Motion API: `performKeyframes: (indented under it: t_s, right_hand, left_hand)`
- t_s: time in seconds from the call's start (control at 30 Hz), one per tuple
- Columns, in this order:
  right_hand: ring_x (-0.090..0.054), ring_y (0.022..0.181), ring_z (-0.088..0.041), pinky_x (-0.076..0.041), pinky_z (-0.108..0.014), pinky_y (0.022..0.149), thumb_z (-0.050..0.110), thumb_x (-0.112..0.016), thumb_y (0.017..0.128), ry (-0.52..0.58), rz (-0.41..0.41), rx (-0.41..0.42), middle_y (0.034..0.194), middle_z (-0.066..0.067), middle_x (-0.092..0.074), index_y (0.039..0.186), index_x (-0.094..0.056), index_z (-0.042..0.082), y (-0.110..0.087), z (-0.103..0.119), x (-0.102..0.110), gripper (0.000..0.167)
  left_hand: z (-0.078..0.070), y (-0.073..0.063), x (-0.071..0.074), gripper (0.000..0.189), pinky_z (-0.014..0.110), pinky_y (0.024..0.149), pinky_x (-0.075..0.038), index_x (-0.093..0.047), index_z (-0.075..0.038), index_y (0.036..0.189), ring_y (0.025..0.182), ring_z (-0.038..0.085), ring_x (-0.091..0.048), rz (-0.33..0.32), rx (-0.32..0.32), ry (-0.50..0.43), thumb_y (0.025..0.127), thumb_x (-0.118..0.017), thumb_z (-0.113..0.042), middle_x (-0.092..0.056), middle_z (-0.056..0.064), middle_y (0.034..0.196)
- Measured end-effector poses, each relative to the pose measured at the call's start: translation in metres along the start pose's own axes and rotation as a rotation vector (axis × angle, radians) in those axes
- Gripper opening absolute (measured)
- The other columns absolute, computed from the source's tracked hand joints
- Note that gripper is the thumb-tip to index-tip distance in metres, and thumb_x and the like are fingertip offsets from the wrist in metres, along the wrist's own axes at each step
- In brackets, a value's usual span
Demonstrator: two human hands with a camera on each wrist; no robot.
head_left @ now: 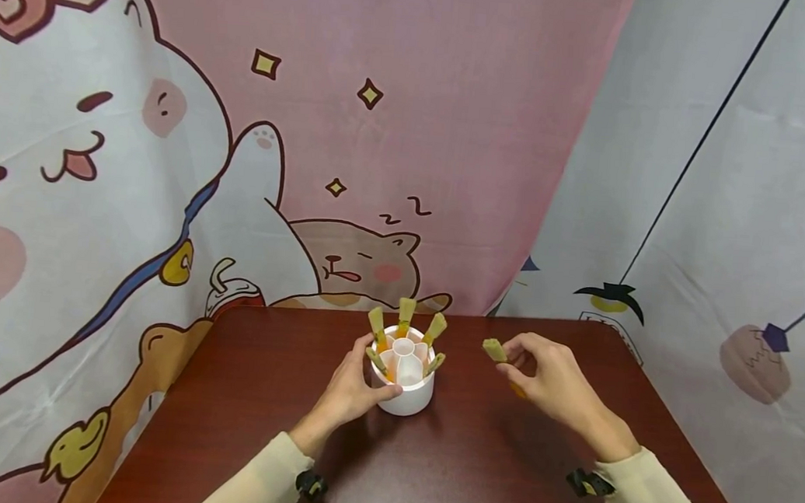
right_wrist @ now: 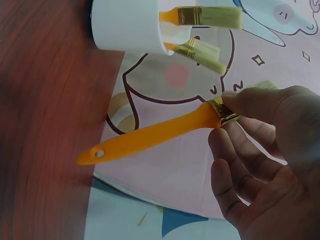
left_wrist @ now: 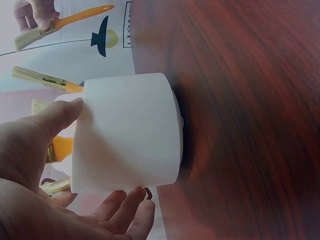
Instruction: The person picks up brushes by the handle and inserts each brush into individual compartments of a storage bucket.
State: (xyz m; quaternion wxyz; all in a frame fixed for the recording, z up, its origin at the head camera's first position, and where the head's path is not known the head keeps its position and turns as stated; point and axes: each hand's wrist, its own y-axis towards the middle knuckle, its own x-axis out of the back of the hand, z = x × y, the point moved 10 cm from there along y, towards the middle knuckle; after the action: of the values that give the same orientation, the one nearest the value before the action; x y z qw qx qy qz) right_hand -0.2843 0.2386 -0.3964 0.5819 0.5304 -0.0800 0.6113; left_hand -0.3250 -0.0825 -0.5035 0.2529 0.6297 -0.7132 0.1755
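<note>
A white round holder (head_left: 402, 402) with compartments around a central tube stands on the table. Several paintbrushes (head_left: 406, 314) stand in it, bristles up, and its front compartment shows no brush. My left hand (head_left: 351, 387) grips the holder from the left, thumb at the near rim and fingers around the far side. To the right of the holder, my right hand (head_left: 551, 375) pinches another paintbrush (right_wrist: 160, 134) at its metal band, above the table. This brush has an orange handle with a hole near its end, which points down, and pale bristles.
The dark red-brown wooden table (head_left: 457, 473) extends around the holder. Behind it hangs a pink and white cloth (head_left: 453, 130) printed with cartoon animals, and a pale printed cloth (head_left: 761, 230) hangs on the right.
</note>
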Motion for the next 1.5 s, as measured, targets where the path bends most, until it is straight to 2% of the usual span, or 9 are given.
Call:
performKeyframes:
  t_s: [0.4, 0.6, 0.8, 1.0, 1.23, 1.5]
  right_hand:
    - [-0.07, 0.084, -0.003, -0.062, -0.026, 0.074, 0.002, -0.099, 0.089, 0.009, -0.024, 0.066, 0.096, 0.011, -0.076, 0.106, -0.08, 0.02, 0.0, 0.026, -0.006, 0.032]
    - [-0.07, 0.085, 0.0, -0.064, -0.03, 0.073, 0.001, -0.1, 0.088, 0.041, -0.031, 0.094, 0.097, 0.011, -0.077, 0.106, -0.08, 0.02, 0.0, 0.039, -0.01, 0.034]
    - [-0.072, 0.085, 0.0, -0.064, -0.028, 0.076, 0.001, -0.101, 0.088, 0.073, -0.032, 0.126, 0.098, 0.012, -0.078, 0.106, -0.08, 0.021, 0.002, 0.053, -0.017, 0.034]
    - [-0.073, 0.086, 0.002, -0.067, -0.031, 0.077, 0.0, -0.101, 0.087, 0.121, -0.025, 0.156, 0.1, 0.012, -0.08, 0.109, -0.082, 0.021, 0.003, 0.067, -0.024, 0.036]
    - [-0.075, 0.086, 0.0, -0.066, -0.023, 0.079, 0.0, -0.1, 0.089, 0.174, -0.029, 0.201, 0.101, 0.012, -0.08, 0.111, -0.082, 0.021, 0.006, 0.085, -0.032, 0.036]
    - [-0.076, 0.087, -0.004, -0.065, -0.023, 0.079, -0.005, -0.099, 0.088, 0.241, -0.061, 0.265, 0.105, 0.008, -0.081, 0.112, -0.082, 0.02, 0.008, 0.104, -0.037, 0.038]
  left_hand:
    - [0.0, -0.001, 0.0, 0.112, 0.067, 0.111, -0.058, -0.041, -0.012, 0.175, 0.127, 0.039, -0.069, 0.0, 0.004, 0.007, 0.085, -0.106, -0.029, -0.067, 0.025, 0.146]
    - [-0.001, -0.001, 0.0, 0.112, 0.067, 0.111, -0.058, -0.041, -0.012, 0.175, 0.127, 0.039, -0.069, 0.001, 0.004, 0.004, 0.085, -0.106, -0.029, -0.067, 0.025, 0.145]
    - [-0.001, -0.001, 0.0, 0.112, 0.068, 0.114, -0.057, -0.041, -0.011, 0.175, 0.13, 0.041, -0.069, 0.002, 0.005, -0.005, 0.085, -0.106, -0.028, -0.066, 0.026, 0.147]
    - [0.0, 0.0, 0.0, 0.113, 0.065, 0.11, -0.058, -0.041, -0.011, 0.175, 0.124, 0.039, -0.069, 0.001, -0.004, -0.001, 0.085, -0.106, -0.028, -0.067, 0.025, 0.144]
    - [0.002, 0.0, 0.0, 0.113, 0.061, 0.107, -0.059, -0.04, -0.011, 0.175, 0.12, 0.033, -0.067, 0.005, -0.004, 0.003, 0.085, -0.106, -0.029, -0.067, 0.022, 0.141]
    - [-0.001, -0.001, 0.001, 0.112, 0.057, 0.102, -0.058, -0.041, -0.009, 0.175, 0.117, 0.033, -0.068, 0.007, -0.016, 0.002, 0.085, -0.106, -0.029, -0.068, 0.022, 0.137]
